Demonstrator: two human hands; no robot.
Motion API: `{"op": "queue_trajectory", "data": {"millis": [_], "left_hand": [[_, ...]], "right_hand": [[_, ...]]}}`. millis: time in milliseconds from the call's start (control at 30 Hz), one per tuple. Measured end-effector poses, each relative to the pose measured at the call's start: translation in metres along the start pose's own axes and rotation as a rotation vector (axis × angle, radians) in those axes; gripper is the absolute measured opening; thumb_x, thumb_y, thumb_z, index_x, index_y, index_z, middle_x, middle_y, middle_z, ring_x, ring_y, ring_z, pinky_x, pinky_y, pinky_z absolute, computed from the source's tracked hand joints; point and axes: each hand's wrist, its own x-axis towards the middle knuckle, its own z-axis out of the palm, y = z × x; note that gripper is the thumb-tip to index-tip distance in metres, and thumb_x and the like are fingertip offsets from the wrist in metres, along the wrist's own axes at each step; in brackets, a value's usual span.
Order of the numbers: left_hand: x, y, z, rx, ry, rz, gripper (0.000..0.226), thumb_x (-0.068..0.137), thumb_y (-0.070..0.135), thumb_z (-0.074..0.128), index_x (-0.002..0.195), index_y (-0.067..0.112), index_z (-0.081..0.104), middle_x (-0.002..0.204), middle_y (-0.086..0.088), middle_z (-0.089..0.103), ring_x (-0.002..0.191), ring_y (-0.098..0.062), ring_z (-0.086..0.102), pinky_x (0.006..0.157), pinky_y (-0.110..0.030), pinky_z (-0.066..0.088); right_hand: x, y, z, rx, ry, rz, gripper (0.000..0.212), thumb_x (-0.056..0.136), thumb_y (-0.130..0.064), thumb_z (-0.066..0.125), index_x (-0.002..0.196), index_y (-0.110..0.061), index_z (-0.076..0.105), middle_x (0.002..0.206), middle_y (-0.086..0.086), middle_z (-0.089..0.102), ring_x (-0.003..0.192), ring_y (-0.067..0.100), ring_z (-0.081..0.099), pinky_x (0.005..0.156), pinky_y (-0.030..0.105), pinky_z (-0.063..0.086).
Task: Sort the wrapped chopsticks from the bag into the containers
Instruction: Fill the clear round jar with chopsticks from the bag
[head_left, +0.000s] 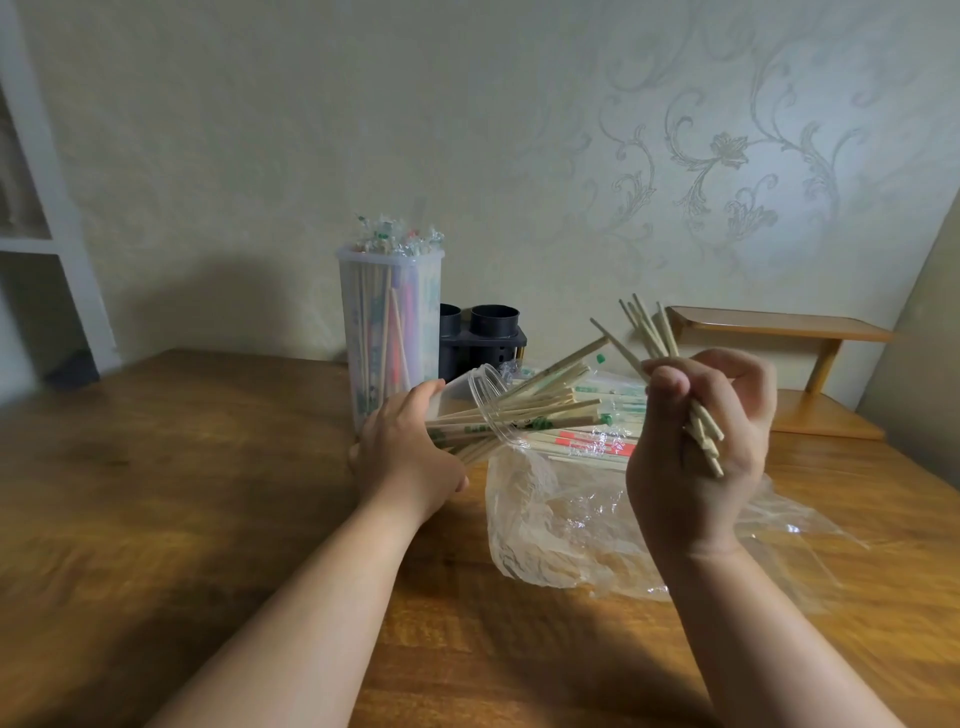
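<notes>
Left hand (408, 447) palm-down, fingers curled — right hand (698, 441) raised, fist closed.

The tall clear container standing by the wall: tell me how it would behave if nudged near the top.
The tall clear container is narrow and upright, packed with chopsticks rising above its rim, so it probably tips rather than slides. Its thin translucent plastic looks light, so the load likely sets its weight. It stands on smooth wooden table, so a low push may slide it.

A wooden table (208, 493) with a smooth, faintly glossy grain. Near its far edge, a tall container (389, 332) of cloudy, translucent plastic and a matt black holder (488, 338), probably plastic. A thin, crinkled, glossy clear plastic bag (561, 530). Pale bare wooden chopsticks (660, 338), others in shiny film wrappers (587, 441).
</notes>
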Motion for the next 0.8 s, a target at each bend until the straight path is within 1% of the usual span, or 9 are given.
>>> {"op": "queue_trajectory", "data": {"millis": [100, 200, 333, 400, 467, 533, 600, 667, 800], "left_hand": [[0.0008, 0.0009, 0.0011, 0.014, 0.016, -0.008, 0.102, 0.062, 0.013, 0.085, 0.144, 0.046, 0.034, 0.148, 0.014, 0.040, 0.137, -0.021, 0.031, 0.109, -0.045, 0.029], [0.0016, 0.0009, 0.0024, 0.012, 0.017, -0.013, 0.102, 0.062, 0.013, 0.086, 0.143, 0.047, 0.034, 0.147, 0.015, 0.040, 0.137, -0.021, 0.032, 0.109, -0.044, 0.030], [0.0017, 0.0004, 0.0022, 0.017, 0.022, -0.014, 0.102, 0.062, 0.013, 0.086, 0.143, 0.047, 0.034, 0.147, 0.015, 0.040, 0.137, -0.021, 0.032, 0.109, -0.043, 0.030], [0.0020, 0.0008, 0.0021, 0.020, 0.021, -0.023, 0.102, 0.062, 0.013, 0.086, 0.143, 0.047, 0.034, 0.147, 0.015, 0.040, 0.137, -0.021, 0.032, 0.108, -0.044, 0.031], [0.0022, 0.0011, 0.0024, 0.023, 0.021, -0.025, 0.102, 0.061, 0.013, 0.086, 0.143, 0.047, 0.034, 0.146, 0.015, 0.041, 0.136, -0.021, 0.032, 0.107, -0.044, 0.031], [0.0022, 0.0008, 0.0028, 0.016, 0.018, -0.021, 0.102, 0.061, 0.012, 0.085, 0.143, 0.047, 0.034, 0.145, 0.015, 0.041, 0.135, -0.021, 0.032, 0.107, -0.044, 0.031], [0.0021, -0.0002, 0.0035, 0.013, 0.020, -0.011, 0.102, 0.061, 0.013, 0.086, 0.143, 0.047, 0.035, 0.146, 0.015, 0.041, 0.135, -0.021, 0.033, 0.107, -0.044, 0.031], [0.0023, -0.0009, 0.0035, 0.012, 0.024, -0.005, 0.102, 0.061, 0.013, 0.086, 0.143, 0.046, 0.035, 0.146, 0.014, 0.041, 0.135, -0.021, 0.033, 0.107, -0.044, 0.031], [0.0029, -0.0008, 0.0035, 0.012, 0.017, -0.006, 0.102, 0.062, 0.014, 0.085, 0.144, 0.046, 0.034, 0.147, 0.014, 0.040, 0.136, -0.021, 0.033, 0.108, -0.045, 0.031]], "right_hand": [[0.0030, 0.0038, -0.0017, -0.034, 0.011, 0.034, 0.053, 0.102, -0.039, 0.043, 0.085, 0.004, 0.070, 0.092, 0.023, 0.055, 0.097, 0.010, 0.045, 0.083, 0.010, 0.036], [0.0019, 0.0044, -0.0012, -0.053, 0.000, 0.045, 0.051, 0.102, -0.037, 0.044, 0.086, 0.004, 0.070, 0.095, 0.020, 0.053, 0.096, 0.007, 0.043, 0.083, 0.007, 0.034], [0.0033, 0.0049, -0.0027, -0.043, -0.008, 0.039, 0.048, 0.102, -0.036, 0.046, 0.086, 0.002, 0.071, 0.096, 0.009, 0.050, 0.093, -0.003, 0.044, 0.082, 0.007, 0.035], [0.0037, 0.0047, -0.0031, 0.008, -0.030, 0.075, 0.043, 0.101, -0.035, 0.045, 0.084, -0.004, 0.070, 0.092, 0.001, 0.053, 0.087, -0.005, 0.049, 0.078, 0.005, 0.036], [0.0034, 0.0032, -0.0021, 0.065, -0.027, 0.139, 0.038, 0.100, -0.034, 0.045, 0.085, -0.010, 0.070, 0.089, -0.005, 0.054, 0.084, -0.005, 0.053, 0.073, 0.011, 0.044], [0.0021, 0.0031, -0.0009, 0.043, 0.004, 0.142, 0.043, 0.101, -0.040, 0.044, 0.086, -0.009, 0.071, 0.092, -0.002, 0.055, 0.087, 0.006, 0.054, 0.072, 0.023, 0.048], [0.0023, 0.0029, -0.0018, -0.003, 0.014, 0.119, 0.047, 0.101, -0.038, 0.044, 0.087, -0.003, 0.071, 0.092, 0.007, 0.055, 0.091, 0.007, 0.049, 0.078, 0.013, 0.041], [0.0039, 0.0015, -0.0036, -0.038, 0.029, 0.087, 0.043, 0.101, -0.031, 0.045, 0.087, 0.001, 0.071, 0.091, 0.012, 0.055, 0.093, 0.006, 0.046, 0.081, 0.006, 0.035], [0.0059, 0.0024, -0.0048, -0.026, 0.046, -0.002, 0.045, 0.102, -0.032, 0.046, 0.089, 0.003, 0.072, 0.095, 0.014, 0.052, 0.094, 0.010, 0.047, 0.082, 0.012, 0.037]]}}
